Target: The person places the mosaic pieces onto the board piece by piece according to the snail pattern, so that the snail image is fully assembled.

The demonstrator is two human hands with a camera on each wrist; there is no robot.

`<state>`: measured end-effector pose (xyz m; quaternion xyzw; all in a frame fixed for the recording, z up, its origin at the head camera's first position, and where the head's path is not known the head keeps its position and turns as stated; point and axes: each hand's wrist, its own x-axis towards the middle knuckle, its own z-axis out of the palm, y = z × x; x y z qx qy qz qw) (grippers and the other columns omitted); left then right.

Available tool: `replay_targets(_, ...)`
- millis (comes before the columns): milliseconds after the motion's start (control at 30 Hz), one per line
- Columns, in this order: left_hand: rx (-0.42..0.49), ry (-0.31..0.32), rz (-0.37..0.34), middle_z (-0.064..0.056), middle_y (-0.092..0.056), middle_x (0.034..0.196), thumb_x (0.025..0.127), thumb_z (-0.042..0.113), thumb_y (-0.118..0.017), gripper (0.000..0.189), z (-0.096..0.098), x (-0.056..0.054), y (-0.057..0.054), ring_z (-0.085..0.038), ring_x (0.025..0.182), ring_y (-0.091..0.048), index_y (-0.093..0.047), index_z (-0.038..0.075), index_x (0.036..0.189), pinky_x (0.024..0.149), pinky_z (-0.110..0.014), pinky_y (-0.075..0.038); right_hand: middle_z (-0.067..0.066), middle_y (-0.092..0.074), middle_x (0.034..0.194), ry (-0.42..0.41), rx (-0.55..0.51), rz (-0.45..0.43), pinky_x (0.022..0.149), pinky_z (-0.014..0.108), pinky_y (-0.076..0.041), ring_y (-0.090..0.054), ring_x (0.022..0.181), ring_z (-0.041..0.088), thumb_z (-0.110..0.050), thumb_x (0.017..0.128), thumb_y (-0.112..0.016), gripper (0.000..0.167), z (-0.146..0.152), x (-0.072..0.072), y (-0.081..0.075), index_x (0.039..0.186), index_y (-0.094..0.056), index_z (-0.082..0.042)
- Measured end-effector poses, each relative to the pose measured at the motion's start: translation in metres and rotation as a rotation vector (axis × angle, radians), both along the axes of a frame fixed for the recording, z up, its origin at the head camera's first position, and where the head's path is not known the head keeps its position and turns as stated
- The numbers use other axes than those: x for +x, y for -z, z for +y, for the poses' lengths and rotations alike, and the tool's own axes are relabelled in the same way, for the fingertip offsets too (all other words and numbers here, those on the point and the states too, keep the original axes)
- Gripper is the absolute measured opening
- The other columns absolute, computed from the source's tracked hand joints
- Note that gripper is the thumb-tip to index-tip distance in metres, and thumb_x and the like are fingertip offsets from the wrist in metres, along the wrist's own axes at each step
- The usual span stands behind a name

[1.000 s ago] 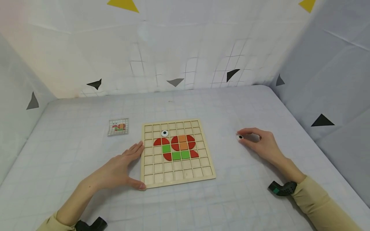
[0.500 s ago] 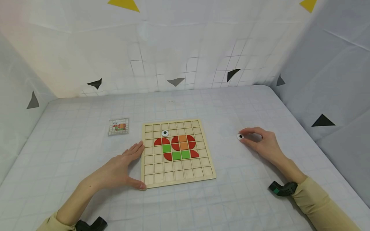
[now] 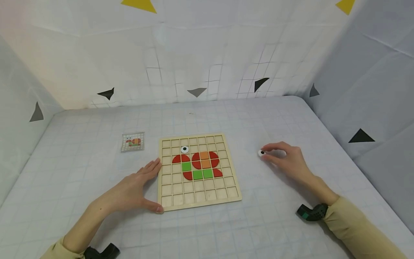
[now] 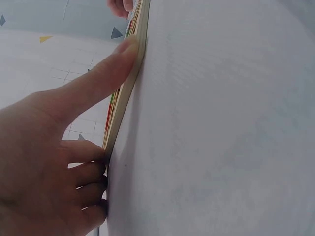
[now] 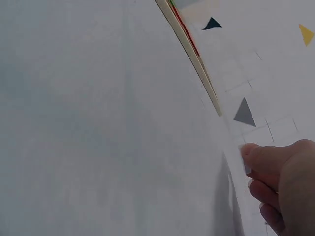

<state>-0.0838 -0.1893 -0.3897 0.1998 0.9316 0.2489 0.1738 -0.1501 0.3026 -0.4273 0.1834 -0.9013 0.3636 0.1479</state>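
A wooden grid board (image 3: 200, 194) lies on the table, bearing red curved pieces (image 3: 216, 163), orange squares (image 3: 205, 163) and green squares (image 3: 197, 175). One white eye tile (image 3: 184, 149) with a black dot sits near the board's upper left. Against the board's left edge rests my left hand (image 3: 129, 190), thumb at the near corner and fingers spread along the side; the left wrist view shows the thumb (image 4: 106, 73) touching that edge. Right of the board, my right hand (image 3: 288, 162) pinches a second eye tile (image 3: 261, 153) between thumb and fingertips, seen edge-on in the right wrist view.
A small pattern card (image 3: 133, 142) lies to the left behind the board, printed with a similar coloured figure on a grid. White cloth walls (image 3: 194, 54) with black, grey and yellow triangles stand behind and beside the table.
My right hand has shifted slightly left toward the board with the pinched eye tile. The left hand and the board have stayed in place.
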Motion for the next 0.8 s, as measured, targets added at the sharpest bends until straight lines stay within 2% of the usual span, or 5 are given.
replay_targets(200,0.005,0.002,0.003,-0.008,-0.015,0.168,0.058,0.07,-0.084,0.132,0.0,0.0,0.0,-0.039,0.152,-0.016,-0.026,0.006,0.158,0.117,-0.068,-0.023,-0.003,-0.076,0.1,-0.101,0.001,0.027,0.091,0.019,-0.048,-0.069,0.098,0.015,-0.009,0.08,-0.084,0.026,-0.054,-0.006,-0.017,0.104,-0.077,-0.013)
replay_targets(400,0.008,0.001,0.0,-0.008,-0.015,0.168,0.058,0.07,-0.084,0.132,0.0,0.0,0.001,-0.039,0.153,-0.016,-0.026,0.005,0.158,0.116,-0.069,-0.023,0.0,-0.076,0.098,-0.23,-0.031,-0.011,0.089,0.043,-0.055,-0.068,0.095,0.017,-0.01,0.08,-0.084,0.024,-0.12,-0.014,-0.032,0.103,-0.076,-0.011)
replay_targets(467,0.006,-0.003,-0.004,-0.007,-0.015,0.168,0.057,0.07,-0.084,0.132,0.0,0.0,0.002,-0.038,0.153,-0.016,-0.026,0.006,0.158,0.116,-0.069,-0.023,0.002,-0.076,0.097,-0.255,-0.03,-0.025,0.088,0.047,-0.055,-0.068,0.094,0.019,-0.012,0.081,-0.084,0.022,-0.142,-0.017,-0.036,0.101,-0.077,-0.01)
replay_targets(633,-0.003,-0.015,-0.012,-0.006,-0.015,0.168,0.057,0.069,-0.085,0.133,0.0,0.0,0.001,-0.038,0.153,-0.016,-0.026,0.006,0.158,0.115,-0.07,-0.023,0.001,-0.076,0.096,-0.286,0.004,-0.071,0.088,0.044,-0.055,-0.068,0.093,0.019,-0.018,0.084,-0.081,0.019,-0.192,-0.029,-0.038,0.101,-0.077,-0.01)
replay_targets(800,0.007,-0.013,-0.025,-0.006,-0.015,0.168,0.059,0.068,-0.085,0.131,0.0,0.0,0.0,-0.038,0.153,-0.015,-0.026,0.007,0.159,0.116,-0.069,-0.022,0.001,-0.076,0.099,-0.345,0.055,-0.078,0.085,0.039,-0.056,-0.068,0.094,0.017,-0.019,0.086,-0.08,0.018,-0.225,-0.041,-0.035,0.101,-0.076,-0.009)
